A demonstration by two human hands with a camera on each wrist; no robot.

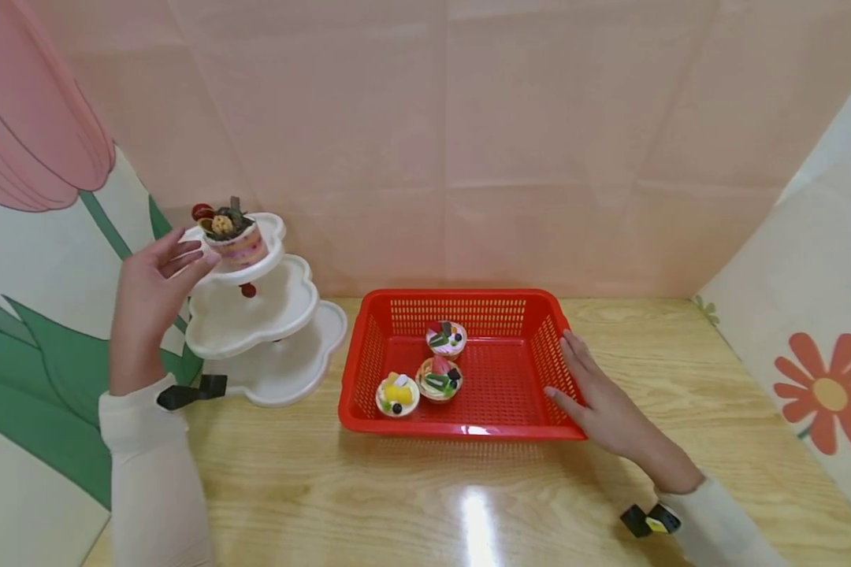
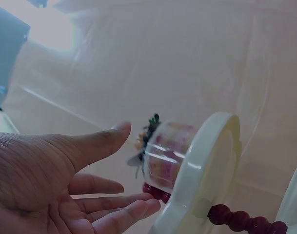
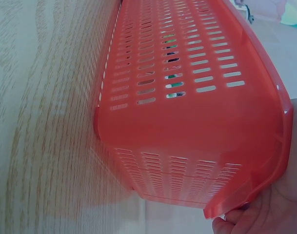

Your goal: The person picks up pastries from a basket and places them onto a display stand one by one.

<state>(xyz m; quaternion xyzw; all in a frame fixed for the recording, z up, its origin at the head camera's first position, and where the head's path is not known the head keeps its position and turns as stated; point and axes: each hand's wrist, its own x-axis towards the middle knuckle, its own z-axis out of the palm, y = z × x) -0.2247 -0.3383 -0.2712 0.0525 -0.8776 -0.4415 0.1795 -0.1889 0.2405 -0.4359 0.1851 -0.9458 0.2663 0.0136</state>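
A toy layered cake cup (image 1: 235, 242), topped with chocolate, a nut and a red berry, stands on the top plate of a white three-tier stand (image 1: 251, 311). My left hand (image 1: 157, 277) is beside it, fingers spread loosely. In the left wrist view, a gap separates the thumb from the cake cup (image 2: 170, 153), and the fingertips lie near the plate's edge. On the right, my right hand (image 1: 603, 398) holds the rim of a red plastic basket (image 1: 499, 386), thumb over the inside. Its fingertips show under the rim in the right wrist view.
Inside the basket, toward its left, lie three toy fruit tarts, one with yellow fruit (image 1: 398, 394), one with a strawberry (image 1: 439, 379) and one farther back (image 1: 446, 339). The wooden table (image 1: 312, 488) meets a pink backdrop (image 1: 468, 157) behind.
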